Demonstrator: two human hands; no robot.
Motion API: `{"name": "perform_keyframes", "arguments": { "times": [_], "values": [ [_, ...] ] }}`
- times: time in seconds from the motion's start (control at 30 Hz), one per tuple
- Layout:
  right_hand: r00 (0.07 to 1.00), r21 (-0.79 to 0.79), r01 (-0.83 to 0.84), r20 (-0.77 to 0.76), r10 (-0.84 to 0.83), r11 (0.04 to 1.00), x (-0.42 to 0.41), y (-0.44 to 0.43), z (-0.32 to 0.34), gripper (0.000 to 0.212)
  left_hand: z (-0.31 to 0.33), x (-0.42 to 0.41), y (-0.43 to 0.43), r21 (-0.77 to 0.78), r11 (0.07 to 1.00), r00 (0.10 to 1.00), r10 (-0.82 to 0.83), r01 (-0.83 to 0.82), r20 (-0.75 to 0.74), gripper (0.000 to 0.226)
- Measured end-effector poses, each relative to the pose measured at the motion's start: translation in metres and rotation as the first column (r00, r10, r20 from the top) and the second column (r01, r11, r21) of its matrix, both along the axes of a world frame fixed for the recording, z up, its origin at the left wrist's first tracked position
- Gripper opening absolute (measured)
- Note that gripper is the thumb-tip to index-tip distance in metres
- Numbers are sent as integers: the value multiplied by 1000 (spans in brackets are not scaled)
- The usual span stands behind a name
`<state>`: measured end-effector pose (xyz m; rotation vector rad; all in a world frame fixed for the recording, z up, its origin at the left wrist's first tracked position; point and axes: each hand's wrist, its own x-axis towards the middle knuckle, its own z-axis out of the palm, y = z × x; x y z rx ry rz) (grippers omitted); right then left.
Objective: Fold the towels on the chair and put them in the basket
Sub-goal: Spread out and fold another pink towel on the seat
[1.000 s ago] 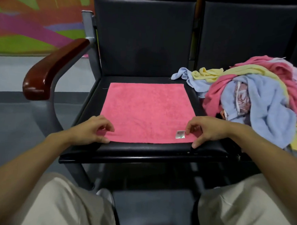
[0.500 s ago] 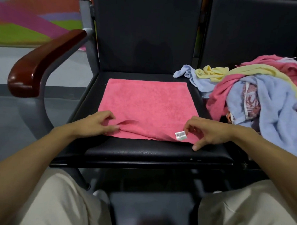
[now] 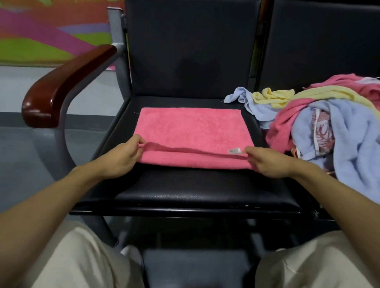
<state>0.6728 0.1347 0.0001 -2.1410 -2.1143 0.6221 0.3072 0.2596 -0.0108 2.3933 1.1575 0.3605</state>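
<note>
A pink towel (image 3: 191,128) lies spread on the black chair seat (image 3: 194,187). Its near edge is lifted and turned over toward the backrest, forming a low fold. My left hand (image 3: 122,156) pinches the near left corner of that edge. My right hand (image 3: 268,161) pinches the near right corner, beside a small white label (image 3: 234,150). On the seat to the right sits a heap of unfolded towels (image 3: 336,131) in pink, pale blue and yellow. No basket is in view.
A glossy brown armrest (image 3: 64,83) on a grey metal frame stands at the left of the chair. The dark backrest (image 3: 188,46) rises behind the towel. My knees in light trousers fill the bottom corners. Grey floor lies to the left.
Both hands have lifted the towel's near edge off the seat front and carried it away from me, starting a fold. The view has shifted slightly.
</note>
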Motion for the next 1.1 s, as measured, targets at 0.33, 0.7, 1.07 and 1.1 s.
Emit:
{"name": "perform_keyframes", "arguments": {
  "times": [0.33, 0.7, 1.07, 1.1],
  "values": [
    [970, 129, 87, -238, -54, 988, 10, -3, 7, 28, 15, -13, 8, -76, 996, 989, 49, -39, 142, 25],
    [998, 253, -16, 57, 1, 967, -6, -32, 42, 12, 40, -32, -23, 212, 974, 997, 79, -83, 26, 24],
    [949, 501, 263, -286, -130, 825, -38, -61, 80, 18, 77, -43, -58, 96, 989, 896, 57, -110, 440, 23],
    [941, 472, 280, -308, -142, 836, -40, -63, 80, 18, 78, -43, -59, 11, 994, 873, 89, -107, 480, 23]
  ]
}}
